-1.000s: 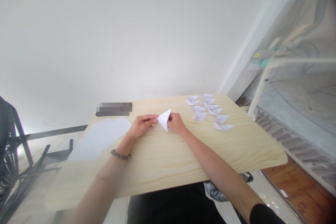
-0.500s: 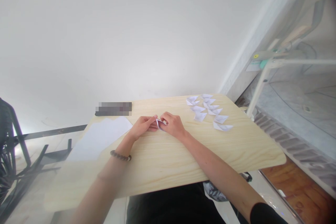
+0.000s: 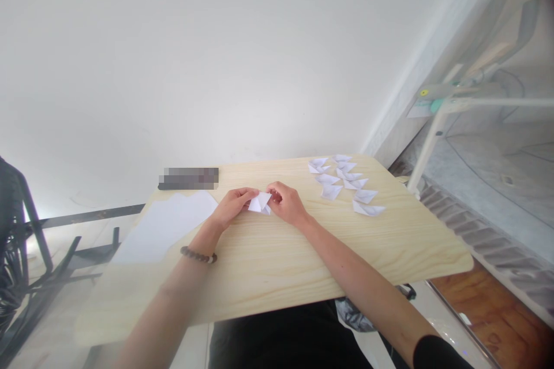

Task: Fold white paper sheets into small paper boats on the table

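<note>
Between my two hands is a small piece of folded white paper point(image 3: 260, 203), held just over the table with its creased faces showing. My left hand point(image 3: 236, 206) grips its left side, thumb on top. At its right edge my right hand point(image 3: 287, 203) pinches the paper between thumb and curled fingers. Several finished-looking folded paper boats point(image 3: 331, 191) lie in loose rows to the right of my hands. Sheets of white paper point(image 3: 160, 225) lie spread on the table left of my left hand.
The light wooden table point(image 3: 277, 277) stands against a white wall. A dark, blurred-out long object point(image 3: 188, 179) lies at its back left. A black chair point(image 3: 26, 225) is on the left, and a white metal frame point(image 3: 428, 150) stands off the right side.
The folded paper has been turned and opened out, so more of its white faces show. My right fingers have moved from inside it to its right edge.
</note>
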{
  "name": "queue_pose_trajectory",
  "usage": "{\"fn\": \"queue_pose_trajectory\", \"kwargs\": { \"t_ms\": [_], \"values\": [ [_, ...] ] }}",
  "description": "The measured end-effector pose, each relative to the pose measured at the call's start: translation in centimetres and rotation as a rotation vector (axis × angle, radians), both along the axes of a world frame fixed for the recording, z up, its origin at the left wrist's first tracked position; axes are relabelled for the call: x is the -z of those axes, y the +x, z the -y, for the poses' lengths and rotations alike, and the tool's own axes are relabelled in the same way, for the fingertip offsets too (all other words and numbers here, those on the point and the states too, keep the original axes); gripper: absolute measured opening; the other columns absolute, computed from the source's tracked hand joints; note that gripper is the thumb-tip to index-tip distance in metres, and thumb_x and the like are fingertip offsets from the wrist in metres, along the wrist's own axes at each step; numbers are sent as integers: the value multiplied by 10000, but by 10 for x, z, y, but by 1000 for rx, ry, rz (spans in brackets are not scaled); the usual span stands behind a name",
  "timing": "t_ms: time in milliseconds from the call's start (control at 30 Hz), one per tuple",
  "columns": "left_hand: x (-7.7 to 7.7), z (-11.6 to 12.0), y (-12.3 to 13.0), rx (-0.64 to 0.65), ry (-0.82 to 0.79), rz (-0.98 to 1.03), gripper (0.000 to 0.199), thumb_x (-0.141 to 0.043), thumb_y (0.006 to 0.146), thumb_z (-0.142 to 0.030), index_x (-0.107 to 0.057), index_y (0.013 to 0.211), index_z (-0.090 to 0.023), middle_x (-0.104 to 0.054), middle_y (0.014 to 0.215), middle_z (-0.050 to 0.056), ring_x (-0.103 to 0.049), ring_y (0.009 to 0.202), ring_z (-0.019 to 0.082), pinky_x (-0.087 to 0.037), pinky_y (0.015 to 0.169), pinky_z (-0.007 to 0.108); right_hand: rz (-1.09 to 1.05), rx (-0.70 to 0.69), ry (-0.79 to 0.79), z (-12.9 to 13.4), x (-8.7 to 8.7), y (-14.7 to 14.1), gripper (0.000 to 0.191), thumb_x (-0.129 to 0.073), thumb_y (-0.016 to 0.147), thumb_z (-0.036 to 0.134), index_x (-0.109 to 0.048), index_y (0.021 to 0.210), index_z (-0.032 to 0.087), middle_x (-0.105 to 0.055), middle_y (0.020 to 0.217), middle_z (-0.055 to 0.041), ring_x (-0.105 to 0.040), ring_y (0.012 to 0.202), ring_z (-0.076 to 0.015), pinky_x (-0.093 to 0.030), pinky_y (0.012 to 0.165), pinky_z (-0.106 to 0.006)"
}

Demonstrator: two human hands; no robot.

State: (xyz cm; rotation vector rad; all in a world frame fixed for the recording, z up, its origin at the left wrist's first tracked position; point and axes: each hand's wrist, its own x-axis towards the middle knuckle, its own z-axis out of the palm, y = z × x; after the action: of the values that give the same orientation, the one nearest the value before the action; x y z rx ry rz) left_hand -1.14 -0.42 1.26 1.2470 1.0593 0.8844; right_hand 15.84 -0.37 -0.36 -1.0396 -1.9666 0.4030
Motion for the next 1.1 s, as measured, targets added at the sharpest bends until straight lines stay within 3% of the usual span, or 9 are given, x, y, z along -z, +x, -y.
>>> {"fn": "queue_pose_trajectory", "kwargs": {
  "t_ms": [100, 200, 333, 567, 800, 1100],
  "values": [
    [1, -1, -1, -32, 11, 48, 392, -581, 661, -418, -633, 919, -128, -623, 863, 72, -546, 762, 160, -404, 670, 262, -49, -55, -10, 0, -2, 1, 187, -406, 758, 167, -506, 915, 187, -533, 781, -2, -453, 533, -66, -378, 539, -185],
    [3, -2, -2, -60, 11, 59, 423, -597, 654, -413, -620, 959, -122, -618, 897, 81, -538, 788, 172, -400, 672, 267, -90, -115, 33, 0, -4, 1, 258, -357, 764, 115, -535, 935, 191, -503, 934, -46, -492, 683, -92, -403, 552, -189],
    [6, -4, -3, -77, 22, 74, 421, -603, 660, -395, -611, 983, -125, -618, 883, 76, -531, 753, 156, -393, 667, 267, -182, -140, -30, -2, -3, 1, 212, -377, 771, 153, -547, 894, 187, -466, 994, -65, -498, 727, -101, -407, 502, -180],
    [10, -5, -1, -127, 36, 91, 413, -634, 617, -414, -636, 930, -143, -632, 850, 62, -537, 723, 150, -398, 663, 266, -305, -138, -368, -7, 1, 2, 228, -357, 811, 377, -477, 852, 188, -517, 659, 25, -464, 454, -57, -361, 429, -168],
    [10, -3, 0, -123, 76, 35, 425, -641, 609, -410, -635, 937, -139, -637, 890, 79, -550, 763, 172, -409, 695, 291, -178, -82, -292, -8, 3, -1, 276, -411, 776, 415, -528, 739, 167, -541, 640, 12, -463, 492, -72, -357, 478, -182],
    [7, -1, 1, -127, 115, 10, 485, -636, 609, -428, -607, 1003, -148, -649, 827, 59, -543, 690, 144, -401, 632, 261, -154, -93, -245, -7, 2, 0, 254, -387, 795, 379, -528, 756, 171, -520, 640, 18, -449, 491, -71, -349, 496, -182]
  ]
}}
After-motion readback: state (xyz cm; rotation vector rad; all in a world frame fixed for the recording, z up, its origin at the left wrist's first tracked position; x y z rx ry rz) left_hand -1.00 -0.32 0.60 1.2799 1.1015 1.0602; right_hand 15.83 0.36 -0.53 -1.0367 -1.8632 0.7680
